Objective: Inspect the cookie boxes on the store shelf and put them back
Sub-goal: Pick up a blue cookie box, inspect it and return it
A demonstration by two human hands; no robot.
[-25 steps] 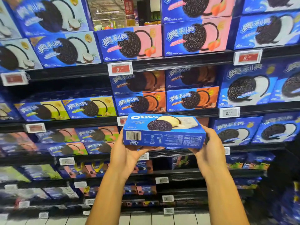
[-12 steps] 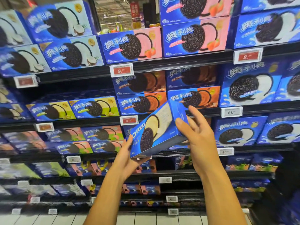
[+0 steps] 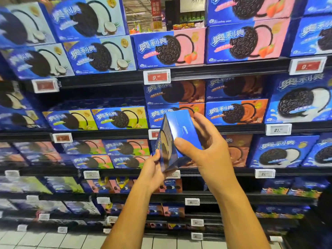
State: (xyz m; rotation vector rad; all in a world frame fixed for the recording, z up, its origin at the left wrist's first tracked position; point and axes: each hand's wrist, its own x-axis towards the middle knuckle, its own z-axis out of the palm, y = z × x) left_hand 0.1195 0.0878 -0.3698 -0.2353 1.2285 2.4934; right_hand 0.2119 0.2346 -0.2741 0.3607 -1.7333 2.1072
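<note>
Cookie box is tipped on end — left hand cradles the bottom corner, right hand pinches the top, probably to check the side panel.

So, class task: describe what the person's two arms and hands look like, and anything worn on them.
Both forearms are bare up to the bottom edge of the frame: no sleeves, gloves, watch, bracelet or rings show. The left hand and the right hand are bare too, with short, unpainted nails. No markings are visible.
</note>
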